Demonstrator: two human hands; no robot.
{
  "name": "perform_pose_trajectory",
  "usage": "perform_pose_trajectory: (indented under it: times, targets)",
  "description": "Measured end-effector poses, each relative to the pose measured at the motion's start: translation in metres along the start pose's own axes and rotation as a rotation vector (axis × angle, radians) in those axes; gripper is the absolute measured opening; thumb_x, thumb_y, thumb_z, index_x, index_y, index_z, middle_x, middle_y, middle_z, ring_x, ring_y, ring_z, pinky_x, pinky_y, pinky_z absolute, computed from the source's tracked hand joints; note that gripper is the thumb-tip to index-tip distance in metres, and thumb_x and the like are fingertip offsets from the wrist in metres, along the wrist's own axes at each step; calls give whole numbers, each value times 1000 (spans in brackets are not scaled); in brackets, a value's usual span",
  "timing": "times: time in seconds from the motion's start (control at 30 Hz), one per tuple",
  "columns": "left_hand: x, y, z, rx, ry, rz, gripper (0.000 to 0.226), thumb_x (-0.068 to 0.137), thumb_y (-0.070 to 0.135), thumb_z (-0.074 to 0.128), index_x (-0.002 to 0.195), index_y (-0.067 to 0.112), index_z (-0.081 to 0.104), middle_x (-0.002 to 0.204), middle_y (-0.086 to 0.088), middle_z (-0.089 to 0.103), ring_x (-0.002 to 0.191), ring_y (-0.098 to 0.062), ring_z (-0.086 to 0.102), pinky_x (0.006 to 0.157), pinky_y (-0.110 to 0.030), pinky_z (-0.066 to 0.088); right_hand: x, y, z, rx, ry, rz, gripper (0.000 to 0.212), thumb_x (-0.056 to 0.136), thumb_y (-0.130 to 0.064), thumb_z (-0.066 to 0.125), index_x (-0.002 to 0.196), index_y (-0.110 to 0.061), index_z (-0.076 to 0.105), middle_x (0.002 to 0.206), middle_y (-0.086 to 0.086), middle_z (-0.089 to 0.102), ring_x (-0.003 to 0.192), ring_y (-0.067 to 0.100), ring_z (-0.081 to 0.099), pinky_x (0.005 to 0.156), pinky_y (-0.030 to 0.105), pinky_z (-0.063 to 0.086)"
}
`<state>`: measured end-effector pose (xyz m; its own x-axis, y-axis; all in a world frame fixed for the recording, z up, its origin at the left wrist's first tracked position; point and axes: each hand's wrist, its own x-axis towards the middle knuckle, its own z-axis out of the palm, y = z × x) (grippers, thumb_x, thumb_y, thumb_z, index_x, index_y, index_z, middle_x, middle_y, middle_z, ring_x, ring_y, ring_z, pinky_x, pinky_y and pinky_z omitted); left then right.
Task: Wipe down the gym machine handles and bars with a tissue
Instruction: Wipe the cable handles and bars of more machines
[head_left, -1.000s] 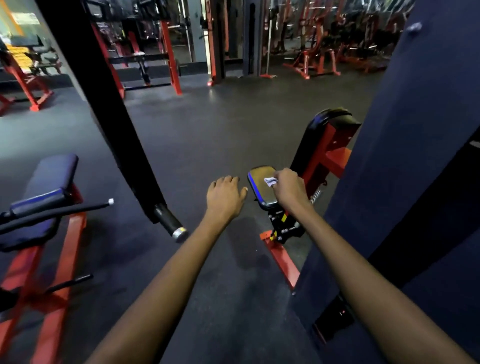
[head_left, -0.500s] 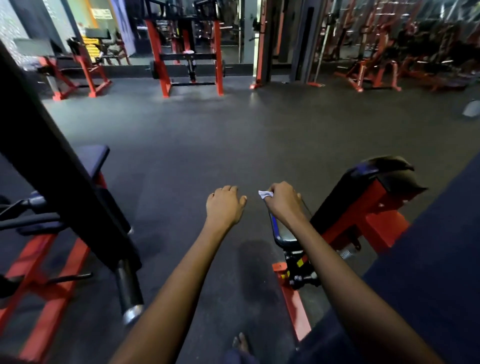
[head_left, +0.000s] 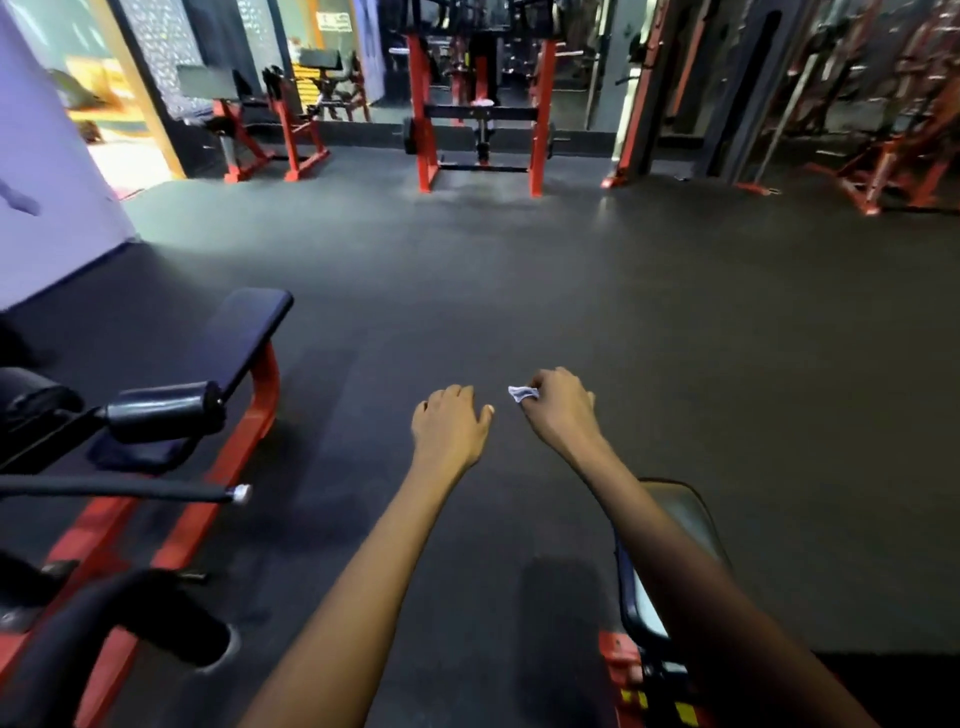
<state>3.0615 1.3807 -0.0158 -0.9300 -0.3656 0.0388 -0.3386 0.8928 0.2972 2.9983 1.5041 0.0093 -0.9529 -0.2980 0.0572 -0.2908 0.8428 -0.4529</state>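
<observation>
1. The right hand's (head_left: 558, 410) fingers were curled tight, pinching a small white tissue (head_left: 521, 393) that poked out on the thumb side.
2. The left hand (head_left: 449, 426) held nothing; its fingers hung loose and bent down.
3. Both hands were in the air over the dark floor (head_left: 519, 291).
4. A black seat (head_left: 691, 519) sat under the right arm.
5. A black handle (head_left: 161, 413) was well off to the left.

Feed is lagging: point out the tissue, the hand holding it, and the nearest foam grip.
tissue (head_left: 517, 393), head view, its white folded end.
right hand (head_left: 561, 410), head view, its back.
foam grip (head_left: 163, 411), head view, its middle.
</observation>
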Motion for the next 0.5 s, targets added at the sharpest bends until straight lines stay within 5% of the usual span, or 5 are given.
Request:
perform_pose_trajectory:
  times: [0.5]
  targets:
    - [165, -200, -11, 42, 209, -536, 45, 100, 41, 42, 138, 19, 48, 143, 2, 49, 134, -18, 40, 110, -35, 28, 230, -193, 153, 11, -355, -556, 17, 87, -20, 52, 95, -12, 63, 110, 11, 57, 108, 33, 53, 90, 41, 39]
